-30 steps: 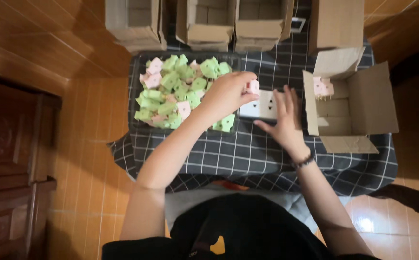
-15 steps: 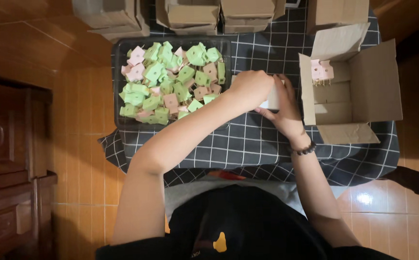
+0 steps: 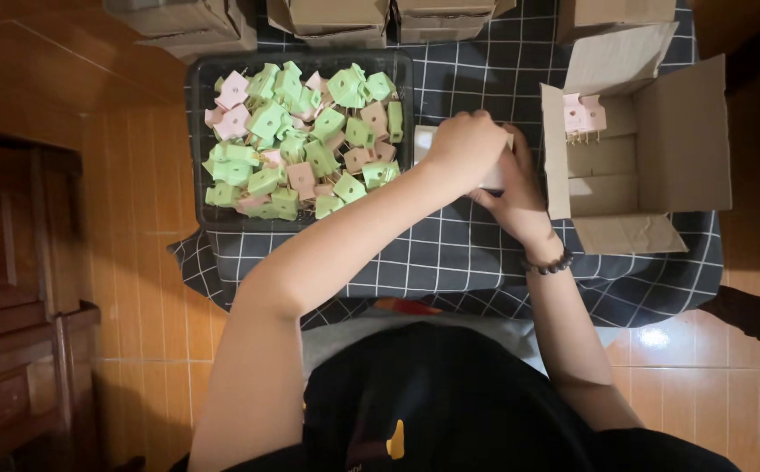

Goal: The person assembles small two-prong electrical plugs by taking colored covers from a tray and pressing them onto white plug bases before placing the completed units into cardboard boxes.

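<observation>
Orange floor tiles surround a low table (image 3: 450, 262) covered with a dark cloth with white grid lines, and you look straight down on it. At about 10 o'clock from your hands stands a black tray (image 3: 201, 131) full of small green and pink plastic pieces (image 3: 301, 144). At 3 o'clock lies an open cardboard box (image 3: 659, 140) on its side, with two pink pieces (image 3: 583, 115) already placed in its upper corner. At 12 o'clock, along the far edge, you see a row of closed cardboard boxes (image 3: 345, 17).

Your left hand (image 3: 465, 150) and right hand (image 3: 513, 188) are together in the middle, between the tray and the open box. Both are on a small white box (image 3: 423, 144). The left hand is curled over its top with the fingers closed around it. The right hand supports it from below and from the side; its fingers are mostly hidden, so I cannot tell how tightly they grip.

Compared with one second ago, your left hand has come more over the white box, and now covers almost all of it. Before, a larger part of the white surface was visible and the right hand lay flatter on it. The tray and the open box keep the same places on the cloth; only your view moved a little closer.
</observation>
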